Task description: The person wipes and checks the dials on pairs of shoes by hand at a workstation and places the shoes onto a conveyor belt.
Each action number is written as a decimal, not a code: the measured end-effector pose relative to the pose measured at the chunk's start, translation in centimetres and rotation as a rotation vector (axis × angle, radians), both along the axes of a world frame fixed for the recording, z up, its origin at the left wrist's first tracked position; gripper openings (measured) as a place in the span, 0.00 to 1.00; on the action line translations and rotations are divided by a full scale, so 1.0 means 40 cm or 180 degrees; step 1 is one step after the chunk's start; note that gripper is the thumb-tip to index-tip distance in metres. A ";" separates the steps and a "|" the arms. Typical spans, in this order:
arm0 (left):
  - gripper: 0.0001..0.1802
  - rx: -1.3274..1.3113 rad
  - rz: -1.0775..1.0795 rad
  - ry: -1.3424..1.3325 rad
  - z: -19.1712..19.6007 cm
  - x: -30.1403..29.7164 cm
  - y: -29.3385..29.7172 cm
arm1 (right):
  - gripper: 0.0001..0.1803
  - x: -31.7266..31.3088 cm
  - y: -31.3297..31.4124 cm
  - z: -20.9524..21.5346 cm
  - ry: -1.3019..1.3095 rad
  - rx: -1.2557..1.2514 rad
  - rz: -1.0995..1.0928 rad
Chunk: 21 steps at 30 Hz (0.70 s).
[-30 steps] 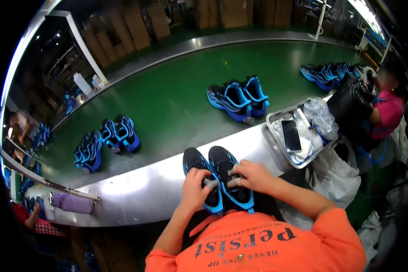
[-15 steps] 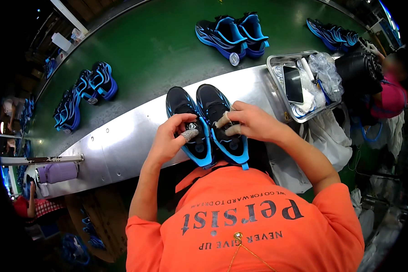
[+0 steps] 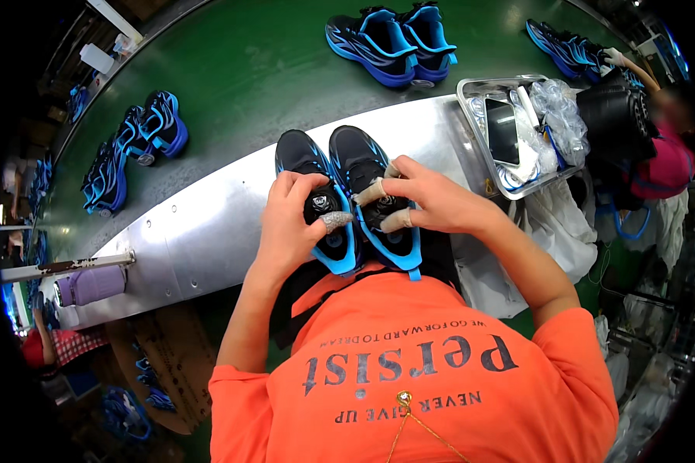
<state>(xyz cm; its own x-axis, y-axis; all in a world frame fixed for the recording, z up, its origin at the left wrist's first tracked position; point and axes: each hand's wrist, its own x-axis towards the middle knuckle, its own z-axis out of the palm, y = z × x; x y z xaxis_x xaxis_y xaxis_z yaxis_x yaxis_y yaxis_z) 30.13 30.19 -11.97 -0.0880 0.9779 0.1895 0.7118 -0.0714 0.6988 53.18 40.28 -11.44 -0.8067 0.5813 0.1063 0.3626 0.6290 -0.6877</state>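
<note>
Two black sneakers with bright blue trim and collars stand side by side, toes pointing away from me, at the front edge of the steel ledge. On the left sneaker (image 3: 294,149), my left hand (image 3: 284,224) pinches around the round dial (image 3: 322,202) on its tongue, the thumb in a grey finger cover. My right hand (image 3: 436,197) has its fingers closed over the tongue and dial area of the right sneaker (image 3: 354,147). Beige covers wrap several of its fingertips. The right fingers partly hide that dial.
More matching sneakers (image 3: 374,50) stand on the green belt (image 3: 247,77), at the far middle, left and far right. A clear tray (image 3: 471,131) at right holds a phone (image 3: 502,133) and plastic bags. A purple cylinder (image 3: 93,286) sits at left. A co-worker's gloved hand (image 3: 615,56) touches the far-right shoes.
My right fingers have shifted inward over the right sneaker's dial; my left hand keeps its place on the left one. At far right, the co-worker's hand has reached forward onto the shoes.
</note>
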 end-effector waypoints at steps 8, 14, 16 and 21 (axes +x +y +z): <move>0.23 -0.0741 -0.0589 -0.1577 -0.076 -0.073 0.004 | 0.22 -0.013 0.004 -0.024 -0.0225 -0.0219 0.0017; 0.18 -0.0352 -0.0243 -0.0272 -0.038 -0.018 0.026 | 0.18 -0.016 0.004 -0.043 0.0093 0.0011 -0.0099; 0.17 -0.0541 -0.0377 -0.0544 -0.039 -0.047 0.025 | 0.17 -0.012 -0.014 -0.051 0.0092 0.0201 -0.0207; 0.18 -0.0175 -0.0310 -0.0502 -0.044 -0.015 0.009 | 0.16 0.011 0.009 -0.054 0.0541 -0.0223 0.0288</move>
<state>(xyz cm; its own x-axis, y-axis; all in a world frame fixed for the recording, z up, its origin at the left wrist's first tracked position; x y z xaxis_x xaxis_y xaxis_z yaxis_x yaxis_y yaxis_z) 29.53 30.54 -13.73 -0.0169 0.9918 0.1271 0.5848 -0.0933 0.8058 53.61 40.64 -13.59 -0.8298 0.5181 0.2074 0.1818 0.6023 -0.7773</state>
